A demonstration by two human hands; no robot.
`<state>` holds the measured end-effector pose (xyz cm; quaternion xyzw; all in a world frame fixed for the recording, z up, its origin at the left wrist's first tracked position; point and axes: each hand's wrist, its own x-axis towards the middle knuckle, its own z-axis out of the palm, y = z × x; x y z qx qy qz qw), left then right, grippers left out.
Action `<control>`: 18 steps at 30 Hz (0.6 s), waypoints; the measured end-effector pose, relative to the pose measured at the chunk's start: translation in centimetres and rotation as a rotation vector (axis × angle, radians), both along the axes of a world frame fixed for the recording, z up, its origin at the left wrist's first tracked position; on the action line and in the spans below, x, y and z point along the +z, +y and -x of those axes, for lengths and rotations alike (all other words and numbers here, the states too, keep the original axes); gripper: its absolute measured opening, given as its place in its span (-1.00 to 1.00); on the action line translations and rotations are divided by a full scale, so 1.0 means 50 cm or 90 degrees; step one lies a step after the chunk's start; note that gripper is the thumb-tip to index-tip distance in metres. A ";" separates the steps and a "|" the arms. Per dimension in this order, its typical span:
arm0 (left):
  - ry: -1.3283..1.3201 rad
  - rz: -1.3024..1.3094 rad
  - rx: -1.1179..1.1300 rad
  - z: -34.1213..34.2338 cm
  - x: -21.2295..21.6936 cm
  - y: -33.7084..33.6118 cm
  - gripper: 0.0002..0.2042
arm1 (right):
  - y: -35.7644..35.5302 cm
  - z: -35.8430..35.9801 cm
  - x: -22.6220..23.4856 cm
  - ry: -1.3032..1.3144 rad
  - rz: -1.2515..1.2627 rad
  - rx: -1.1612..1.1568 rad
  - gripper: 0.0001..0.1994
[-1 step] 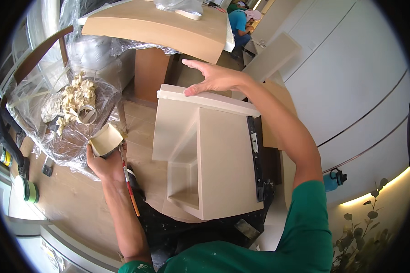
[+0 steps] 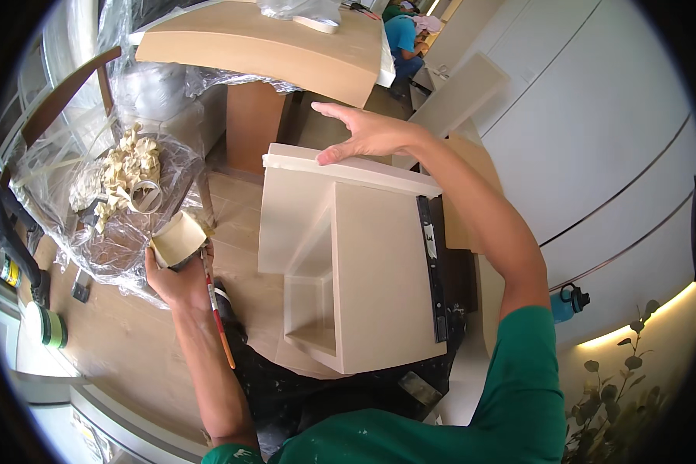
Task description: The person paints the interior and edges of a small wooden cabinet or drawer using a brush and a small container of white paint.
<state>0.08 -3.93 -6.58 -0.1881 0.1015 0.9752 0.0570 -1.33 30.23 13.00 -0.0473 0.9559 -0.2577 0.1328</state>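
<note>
My left hand (image 2: pixel 179 280) is closed around a small open container (image 2: pixel 179 240), cream-coloured inside. A slim paintbrush (image 2: pixel 217 313) with a red and orange handle is also held against it, pointing down along the wrist. My right hand (image 2: pixel 367 133) is spread, fingers apart, over the far edge of a cream drawer (image 2: pixel 387 278). Its thumb touches or nearly touches the rim of the front panel. The drawer stands tilted over my lap, its hollow facing left. A black drawer slide (image 2: pixel 433 267) runs down its right side.
Left of me, a plastic-wrapped chair (image 2: pixel 69 85) carries crumpled masking paper (image 2: pixel 131 166) and a tape roll (image 2: pixel 145 196). A curved tan tabletop (image 2: pixel 263 46) lies ahead. Pale cabinets (image 2: pixel 588 116) line the right, with a blue bottle (image 2: pixel 566 304). A person in blue (image 2: pixel 402 39) crouches far off.
</note>
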 end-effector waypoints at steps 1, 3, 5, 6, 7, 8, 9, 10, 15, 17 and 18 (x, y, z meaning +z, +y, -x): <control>-0.006 -0.010 -0.008 0.002 -0.003 -0.004 -0.56 | 0.017 -0.017 0.006 -0.007 -0.011 -0.005 0.32; -0.005 0.001 -0.012 0.002 -0.004 -0.002 -0.57 | 0.054 -0.044 0.008 -0.034 -0.009 -0.036 0.30; 0.001 0.012 -0.019 0.001 0.000 0.002 -0.56 | 0.090 -0.070 0.010 -0.057 -0.021 -0.068 0.30; 0.002 0.004 -0.018 0.002 -0.003 0.003 -0.56 | 0.109 -0.082 0.009 -0.061 -0.017 -0.075 0.30; 0.005 0.005 -0.019 0.004 -0.008 0.002 -0.57 | 0.127 -0.092 0.007 -0.065 -0.012 -0.082 0.30; 0.008 0.006 -0.020 0.006 -0.013 0.001 -0.57 | 0.143 -0.102 0.006 -0.069 -0.007 -0.089 0.29; 0.010 0.008 -0.020 0.007 -0.015 0.000 -0.57 | 0.157 -0.110 0.004 -0.069 -0.011 -0.090 0.29; -0.008 0.007 -0.023 0.008 -0.012 0.003 -0.56 | 0.170 -0.120 0.004 -0.070 -0.015 -0.094 0.29; 0.050 0.086 -0.023 0.007 -0.018 0.000 -0.64 | 0.213 -0.169 0.013 -0.086 -0.016 -0.121 0.27; 0.009 0.044 -0.015 0.005 -0.002 0.002 -0.61 | 0.231 -0.192 0.020 -0.104 -0.016 -0.140 0.26; -0.001 0.052 -0.014 0.004 0.003 0.004 -0.60 | 0.252 -0.204 0.015 -0.107 -0.011 -0.143 0.24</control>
